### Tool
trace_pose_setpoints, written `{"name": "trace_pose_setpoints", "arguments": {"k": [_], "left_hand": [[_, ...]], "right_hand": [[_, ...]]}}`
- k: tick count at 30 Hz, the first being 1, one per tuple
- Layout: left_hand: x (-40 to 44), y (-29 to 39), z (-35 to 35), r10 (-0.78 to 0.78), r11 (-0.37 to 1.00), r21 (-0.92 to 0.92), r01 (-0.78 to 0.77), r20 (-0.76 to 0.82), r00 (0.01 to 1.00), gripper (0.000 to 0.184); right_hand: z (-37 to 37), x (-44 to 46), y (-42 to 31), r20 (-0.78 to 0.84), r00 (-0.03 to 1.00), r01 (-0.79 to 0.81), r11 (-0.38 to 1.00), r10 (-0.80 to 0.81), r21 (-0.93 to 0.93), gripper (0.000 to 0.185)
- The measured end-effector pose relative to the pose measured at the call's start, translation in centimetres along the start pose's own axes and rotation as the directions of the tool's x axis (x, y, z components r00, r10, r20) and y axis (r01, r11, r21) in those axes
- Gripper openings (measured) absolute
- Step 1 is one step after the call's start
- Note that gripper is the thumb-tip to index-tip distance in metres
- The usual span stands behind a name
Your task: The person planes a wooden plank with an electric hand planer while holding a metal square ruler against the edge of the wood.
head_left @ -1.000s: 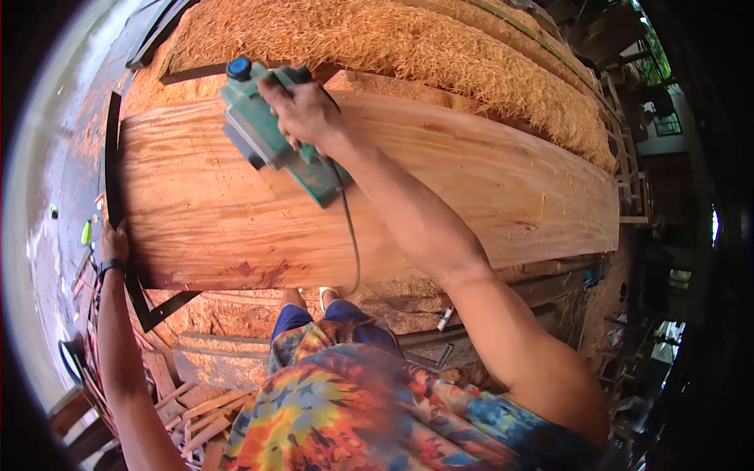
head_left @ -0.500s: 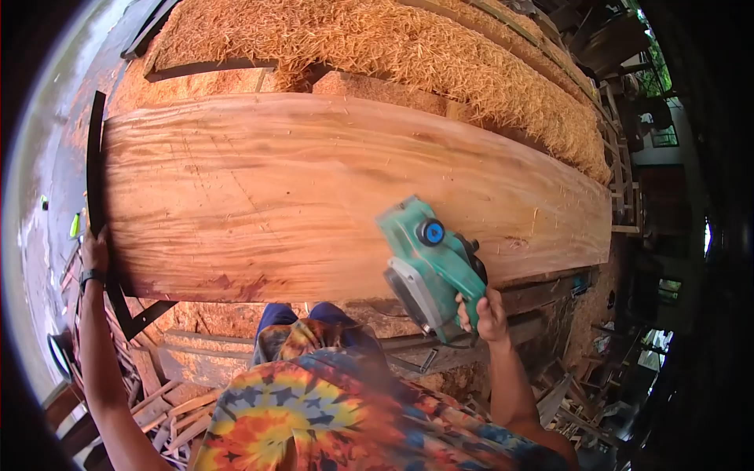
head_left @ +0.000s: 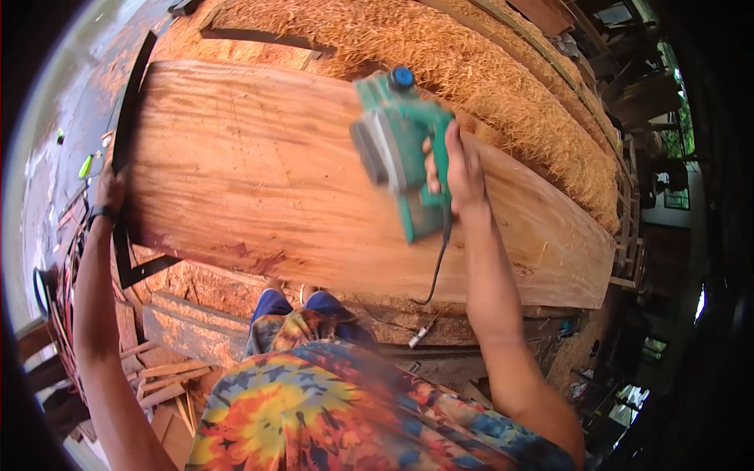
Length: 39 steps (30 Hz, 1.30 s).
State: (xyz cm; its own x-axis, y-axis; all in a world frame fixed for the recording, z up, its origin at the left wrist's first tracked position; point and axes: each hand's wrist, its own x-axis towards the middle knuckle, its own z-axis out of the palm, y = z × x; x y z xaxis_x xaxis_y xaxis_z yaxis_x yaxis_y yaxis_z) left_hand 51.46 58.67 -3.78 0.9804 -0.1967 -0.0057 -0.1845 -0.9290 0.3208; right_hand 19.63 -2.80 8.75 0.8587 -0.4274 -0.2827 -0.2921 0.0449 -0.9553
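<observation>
Right hand (head_left: 462, 169) with fingers wrapped around a green power planer's (head_left: 404, 141) handle, wide wooden board (head_left: 275, 173) beneath, left hand (head_left: 110, 188) at its end (grip unclear).

A woodworking shop, shavings (head_left: 503, 102) heaped about.

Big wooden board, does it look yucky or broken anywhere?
The board has dark reddish blotches near its left end, on the side by the person's feet. They look odd against the lighter wood, but I can't tell if they're a stain or natural color. I see no clear break.
</observation>
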Motion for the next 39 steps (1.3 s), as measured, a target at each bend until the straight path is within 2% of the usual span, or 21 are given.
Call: {"name": "trace_pose_setpoints", "arguments": {"k": [2, 4, 7, 12, 15, 16, 18, 20, 22, 25, 27, 29, 31, 33, 34, 39], "left_hand": [[0.9, -2.0, 1.0, 0.061, 0.989, 0.140, -0.053, -0.055, 0.997, 0.050], [-0.2, 1.1, -0.2, 0.037, 0.988, 0.150, -0.028, -0.059, 0.998, 0.050], [0.1, 1.6, 0.2, -0.025, 0.991, 0.127, 0.035, -0.081, 0.996, 0.049], [-0.8, 4.0, -1.3, -0.130, 0.986, 0.105, 0.129, -0.002, 0.992, 0.047], [-1.1, 3.9, -1.2, -0.098, 0.987, 0.129, 0.100, -0.022, 0.995, 0.046], [-1.1, 4.1, -1.3, -0.110, 0.987, 0.118, 0.110, -0.007, 0.994, 0.045], [-1.4, 4.2, -1.4, -0.093, 0.993, 0.074, 0.094, -0.011, 0.996, 0.044], [-1.4, 4.2, -1.6, -0.093, 0.994, 0.058, 0.094, -0.023, 0.995, 0.044], [-1.7, 4.4, -1.7, -0.101, 0.992, 0.074, 0.103, -0.033, 0.994, 0.043], [-1.8, 4.7, -1.8, -0.096, 0.992, 0.085, 0.098, -0.018, 0.995, 0.043], [-1.8, 4.9, -1.7, -0.107, 0.991, 0.078, 0.107, -0.002, 0.994, 0.043], [-1.8, 4.9, -1.8, -0.126, 0.991, 0.050, 0.124, 0.034, 0.992, 0.043], [-2.2, 6.1, -2.4, -0.183, 0.981, 0.081, 0.179, 0.047, 0.982, 0.042], [-2.2, 6.8, -2.8, -0.232, 0.967, 0.120, 0.222, 0.070, 0.970, 0.043], [-2.3, 7.0, -2.9, -0.245, 0.965, 0.121, 0.234, 0.078, 0.966, 0.043], [-2.3, 7.5, -3.2, -0.260, 0.959, 0.148, 0.243, 0.108, 0.960, 0.042]], "right_hand": [[1.6, 3.6, -1.1, -0.006, 1.000, 0.025, 1.000, -0.025, 0.016, 0.068], [2.9, 6.1, -1.7, 0.013, 1.000, 0.019, 0.995, -0.021, 0.098, 0.068], [4.0, 6.2, -1.6, 0.054, 0.998, -0.017, 0.991, 0.009, 0.136, 0.067], [6.4, -3.2, 0.5, 0.113, 0.990, -0.093, 0.989, 0.079, 0.116, 0.062], [8.0, -11.3, 2.7, 0.149, 0.982, -0.127, 0.988, 0.113, 0.085, 0.058], [8.2, -13.6, 3.4, 0.226, 0.973, -0.047, 0.998, 0.036, 0.044, 0.059], [8.9, -17.5, 4.2, 0.288, 0.952, -0.117, 0.992, 0.100, 0.040, 0.065], [10.0, -18.7, 3.9, 0.330, 0.936, -0.132, 0.991, 0.118, 0.020, 0.072], [11.0, -18.2, 4.0, 0.313, 0.941, -0.135, 0.991, 0.125, 0.012, 0.070], [13.1, -14.8, 2.4, 0.309, 0.948, -0.077, 0.997, 0.073, 0.001, 0.066], [14.8, -11.7, 1.6, 0.296, 0.954, -0.073, 0.996, 0.053, 0.056, 0.051], [17.1, -8.1, 0.3, 0.258, 0.965, -0.027, 0.999, 0.037, -0.042, 0.058], [19.7, -3.7, -1.0, 0.227, 0.972, -0.053, 0.998, 0.062, -0.045, 0.058], [22.5, 1.6, -2.2, 0.204, 0.979, 0.024, 0.997, -0.010, -0.069, 0.059], [24.0, 4.4, -3.0, 0.223, 0.972, 0.084, 0.996, -0.073, -0.037, 0.061], [28.8, 13.9, -6.5, 0.280, 0.952, 0.119, 0.992, -0.123, 0.032, 0.066]]}}
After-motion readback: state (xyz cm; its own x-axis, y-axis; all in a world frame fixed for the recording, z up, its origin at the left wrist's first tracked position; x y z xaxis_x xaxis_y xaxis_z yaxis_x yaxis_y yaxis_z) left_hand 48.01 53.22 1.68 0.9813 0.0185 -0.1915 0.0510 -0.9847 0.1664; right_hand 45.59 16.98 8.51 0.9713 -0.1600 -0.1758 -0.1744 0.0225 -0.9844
